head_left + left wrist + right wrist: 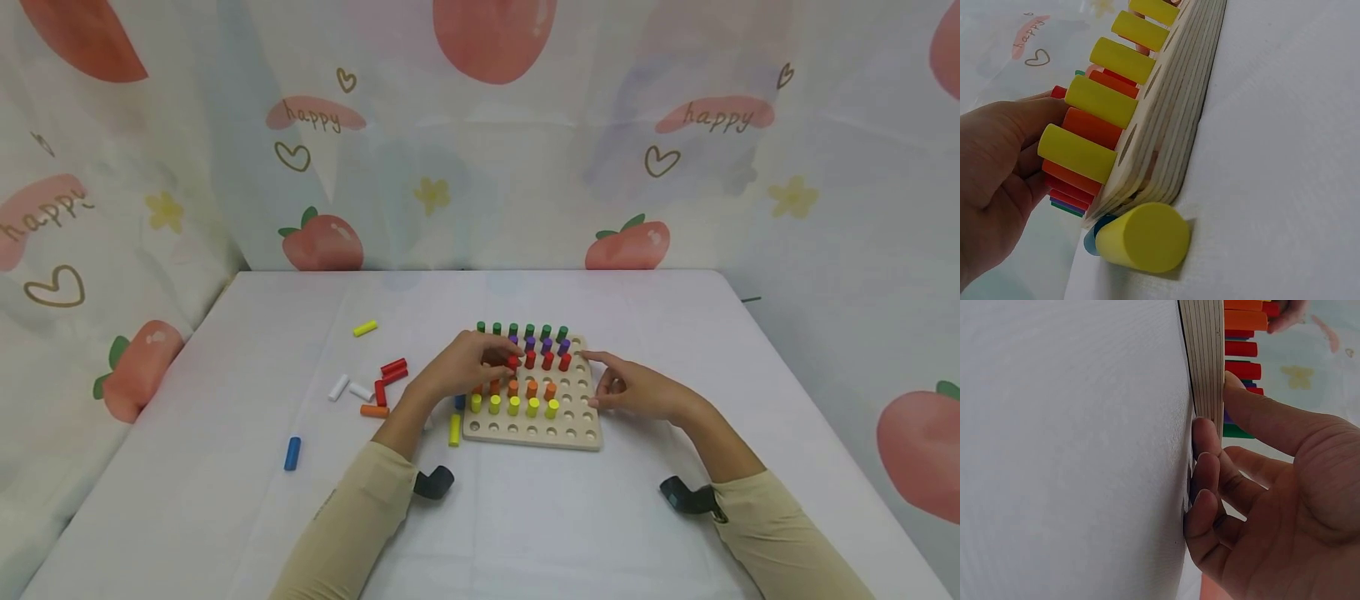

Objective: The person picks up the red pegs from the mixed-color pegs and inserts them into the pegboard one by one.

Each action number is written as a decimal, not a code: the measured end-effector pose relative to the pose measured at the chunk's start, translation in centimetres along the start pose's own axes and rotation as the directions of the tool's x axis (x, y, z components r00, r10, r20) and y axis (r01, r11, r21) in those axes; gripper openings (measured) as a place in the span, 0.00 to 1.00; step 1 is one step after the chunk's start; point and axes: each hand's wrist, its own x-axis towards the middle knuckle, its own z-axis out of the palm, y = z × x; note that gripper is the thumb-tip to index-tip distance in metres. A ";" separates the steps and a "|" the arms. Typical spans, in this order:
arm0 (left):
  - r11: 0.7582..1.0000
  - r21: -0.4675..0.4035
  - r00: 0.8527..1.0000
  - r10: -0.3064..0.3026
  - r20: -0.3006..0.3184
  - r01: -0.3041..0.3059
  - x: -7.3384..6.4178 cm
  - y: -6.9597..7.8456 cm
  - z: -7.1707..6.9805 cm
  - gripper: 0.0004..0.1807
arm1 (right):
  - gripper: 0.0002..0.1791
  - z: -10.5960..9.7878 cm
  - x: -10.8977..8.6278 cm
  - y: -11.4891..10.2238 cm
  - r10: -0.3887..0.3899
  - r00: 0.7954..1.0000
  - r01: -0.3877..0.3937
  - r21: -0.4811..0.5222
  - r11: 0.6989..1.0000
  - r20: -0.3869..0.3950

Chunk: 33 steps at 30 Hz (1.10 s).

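A wooden pegboard [534,441] lies on the table, with rows of green, purple, red, orange and yellow pegs [1099,100] standing in its holes. My left hand [463,365] reaches over its left side and pinches a red peg [513,362] at the left of the red row; whether that peg is seated in its hole cannot be told. At the board's right edge, my right hand [643,390] grips the rim. The right wrist view has its thumb [1260,415] at the top edge and curled fingers against the side.
Left of the board lie loose red pegs [393,367], white pegs [339,387], an orange peg [374,411] and a blue peg [292,453]. One yellow peg [365,328] lies farther back; another yellow peg [454,430] sits beside the board's front left corner.
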 end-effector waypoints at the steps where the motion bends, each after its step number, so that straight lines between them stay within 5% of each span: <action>1: 1.000 0.004 1.000 0.000 -0.004 0.000 0.0 0.0 0.1 0.16 | 0.45 0.0 0.0 0.0 -0.002 1.000 0.002 -0.001 1.000 0.001; 33: 0.999 -0.014 0.999 -0.048 -0.009 0.048 0.5 -0.4 0.8 0.11 | 0.46 0.0 0.0 0.0 0.006 1.000 -0.006 0.005 1.000 0.000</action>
